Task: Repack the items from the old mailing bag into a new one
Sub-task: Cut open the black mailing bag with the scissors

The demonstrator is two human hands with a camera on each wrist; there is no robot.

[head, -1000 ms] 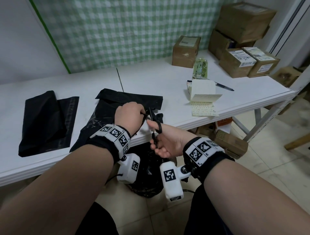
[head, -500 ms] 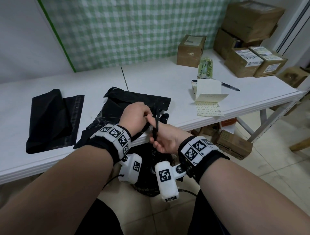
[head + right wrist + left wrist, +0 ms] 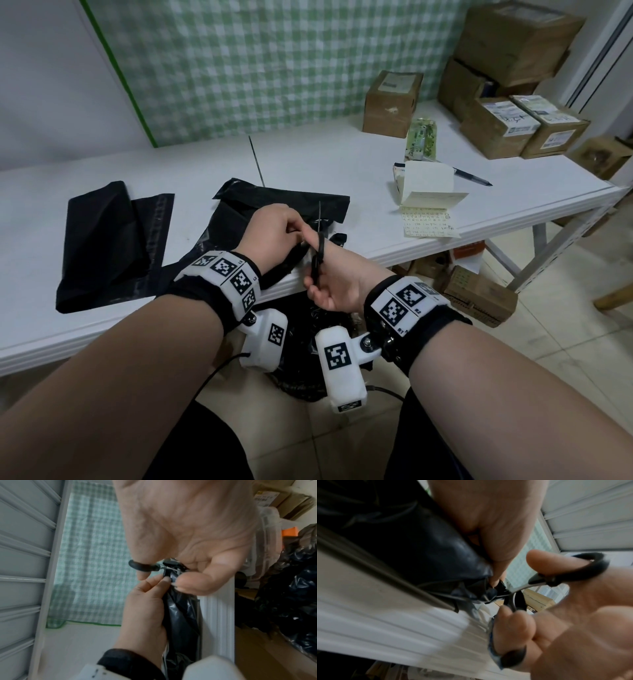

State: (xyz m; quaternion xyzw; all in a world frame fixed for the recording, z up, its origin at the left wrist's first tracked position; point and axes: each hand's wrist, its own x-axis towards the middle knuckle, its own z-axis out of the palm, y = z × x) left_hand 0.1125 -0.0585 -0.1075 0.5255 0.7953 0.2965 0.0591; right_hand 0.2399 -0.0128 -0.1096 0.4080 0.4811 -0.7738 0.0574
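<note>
- My left hand (image 3: 270, 233) pinches the edge of the old black mailing bag (image 3: 239, 219), which lies at the front edge of the white table (image 3: 308, 161), its near end hanging over the rim.
- My right hand (image 3: 342, 274) grips the black-handled scissors (image 3: 318, 250), thumb through one loop and fingers curled round the other; the blades point away from me, over the bag just beside my left fingertips.
- From the left wrist view, the gathered corner of the bag sits between my left fingertips right at the blades.
- The new mailing bag (image 3: 113, 240), black and folded flat, lies to the left on the same table, apart from the old one.
- To the right on the tabletop there is a folded pad of pale yellow paper (image 3: 428, 185) with a written sheet hanging from it toward the table's edge, and a pen (image 3: 472, 178) just behind it.
- Behind those stands a small clear packet with green print (image 3: 421, 140), then a brown cardboard box (image 3: 394, 102) near the wall.
- More cardboard boxes (image 3: 507, 68) are stacked at the far right end of the table, two of them with white labels on top.
- A thin dark seam (image 3: 257, 157) runs across the tabletop from the wall toward the old bag.
- The wall behind is covered with a green-and-white check sheet (image 3: 274, 61), with plain white wall to its left.
- Under the table I see crumpled black plastic (image 3: 308, 359) between my wrists, more boxes (image 3: 479, 298) on the pale tiled floor (image 3: 565, 325), and the table's white metal leg frame (image 3: 548, 253).
</note>
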